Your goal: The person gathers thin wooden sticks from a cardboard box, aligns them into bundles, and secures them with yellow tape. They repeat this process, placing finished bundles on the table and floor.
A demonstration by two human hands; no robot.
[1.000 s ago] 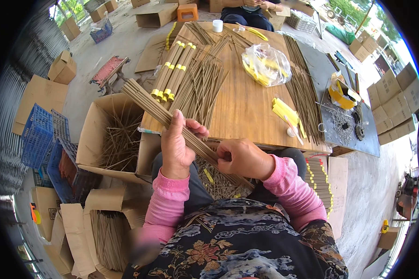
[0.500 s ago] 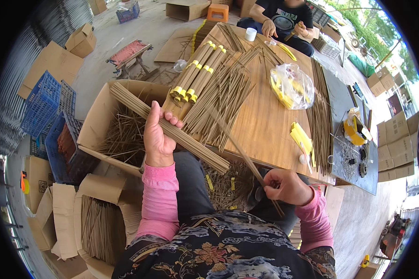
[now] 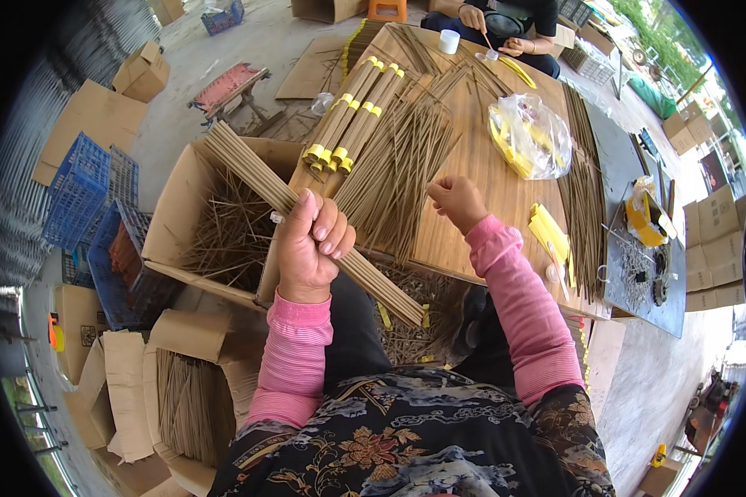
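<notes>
Head view: our left hand (image 3: 311, 244) is clenched around a long bundle of thin brown sticks (image 3: 249, 170), which runs slantwise from above the open cardboard box (image 3: 178, 224) down past our knee. Our right hand (image 3: 456, 199) is curled shut over the wooden counter (image 3: 489, 207), just beside the loose sticks (image 3: 398, 170); whether it pinches one we cannot tell.

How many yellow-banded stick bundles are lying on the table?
4, side by side at the wooden table's near-left part: bundles. More may be hidden under the loose sticks.
</notes>
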